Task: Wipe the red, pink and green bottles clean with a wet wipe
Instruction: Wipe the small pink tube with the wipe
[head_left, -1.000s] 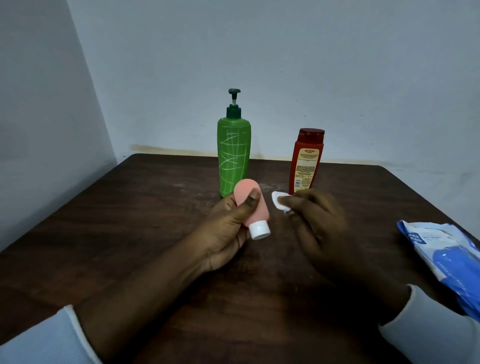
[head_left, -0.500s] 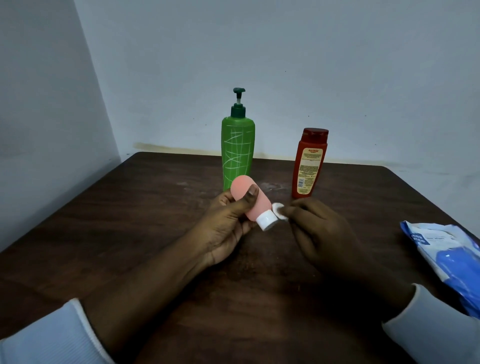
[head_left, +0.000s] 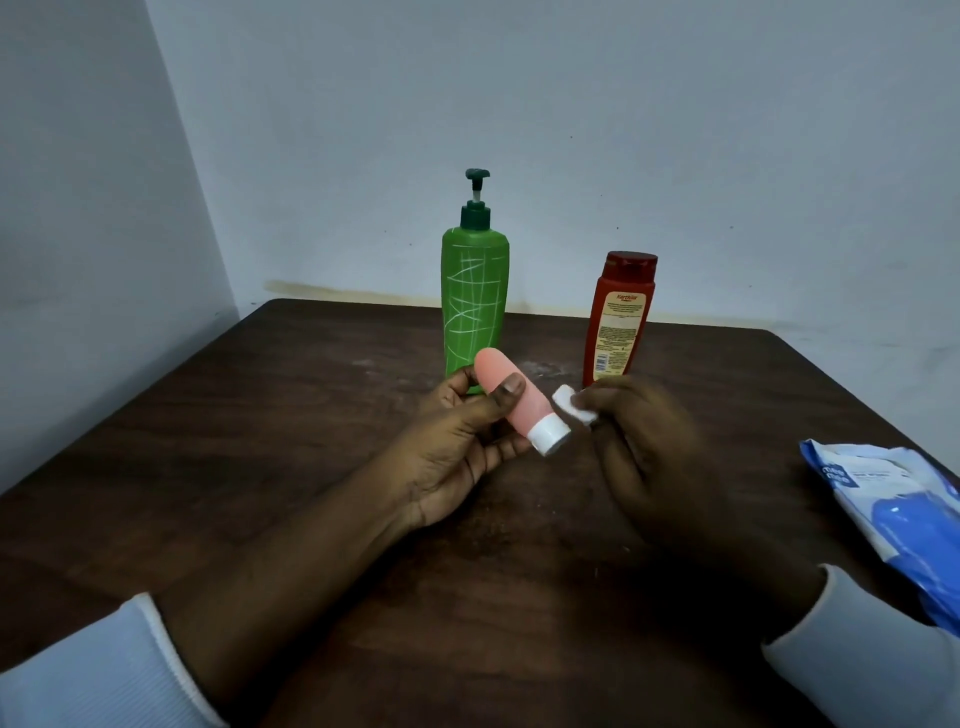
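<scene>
Pink bottle (head_left: 496, 371): held off the surface (head_left: 260, 441) in my left grip (head_left: 457, 447), tilted, with the rounded end up and away and the white cap (head_left: 549, 435) pointing down toward my right grip (head_left: 644, 452).
Handling: I judge it light, soft-walled and smooth, and likely slick once damp. It is best held round the mid-body, leaving cap and ends free for wiping.
Left grip: fingers curled behind the body, thumb pressed across the front, wrapped round it.
Right grip: fingertips pinching a small folded wet wipe (head_left: 571, 405), which sits just beside the cap; I cannot tell whether it touches.
Green bottle (head_left: 474, 301): upright just beyond the left grip.
Red bottle (head_left: 619, 322): upright just beyond the right grip.
Wipes pack (head_left: 893, 519): lying well out to the right of the right grip.
</scene>
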